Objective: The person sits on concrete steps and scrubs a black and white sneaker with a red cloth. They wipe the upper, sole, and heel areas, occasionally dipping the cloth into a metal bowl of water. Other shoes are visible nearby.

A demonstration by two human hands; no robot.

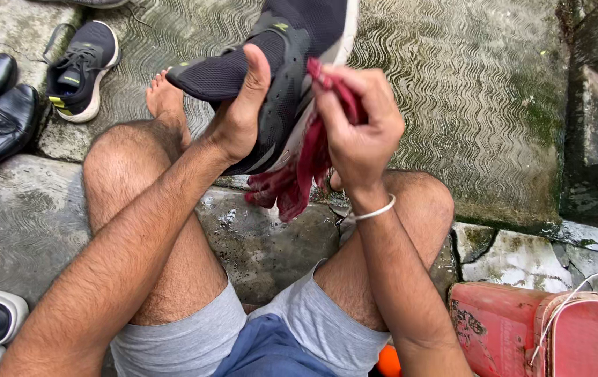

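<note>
Grey shorts (pixel 194 342) nearest. Left hand (pixel 239 119) grips dark sneaker (pixel 271 63), raised above knees. Right hand (pixel 358 129) clenches red cloth (pixel 292 181) against its white sole. Matching sneaker (pixel 82 66) on wet stone floor (pixel 452 84).

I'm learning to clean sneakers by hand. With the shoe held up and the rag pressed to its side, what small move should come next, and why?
Probably slide the red rag along the white sole edge of the black shoe. The right hand already presses the bunched rag against that edge, and the left hand steadies the shoe from the other side, so a short wipe seems the natural step.
</note>
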